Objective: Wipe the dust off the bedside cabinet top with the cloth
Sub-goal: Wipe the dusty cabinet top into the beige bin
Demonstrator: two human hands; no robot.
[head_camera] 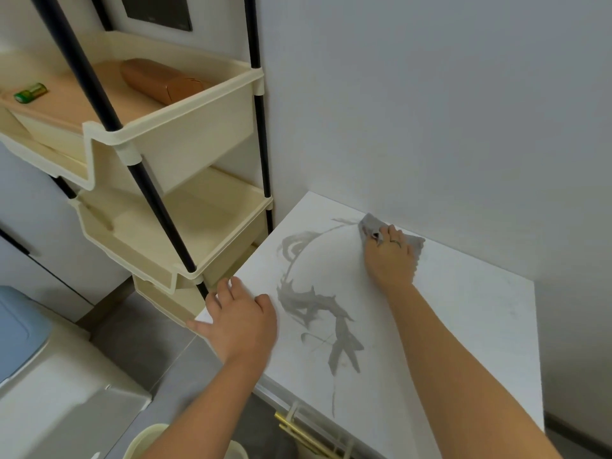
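Observation:
The white bedside cabinet top [463, 326] fills the lower right of the head view, marked with grey smears of dust [318, 303] across its left half. A grey cloth [414, 241] lies flat at the back of the top, close to the wall. My right hand [390, 260] presses down on the cloth with fingers spread over it; a ring shows on one finger. My left hand [238, 313] rests on the cabinet's left edge, fingers relaxed over the surface and thumb at the rim.
A cream tiered rack with black poles [185, 207] stands right against the cabinet's left side; its top tray holds a brown pouch [162, 81] and a green battery [31, 92]. The wall [430, 111] runs behind. A gold drawer handle [308, 435] shows below the front edge.

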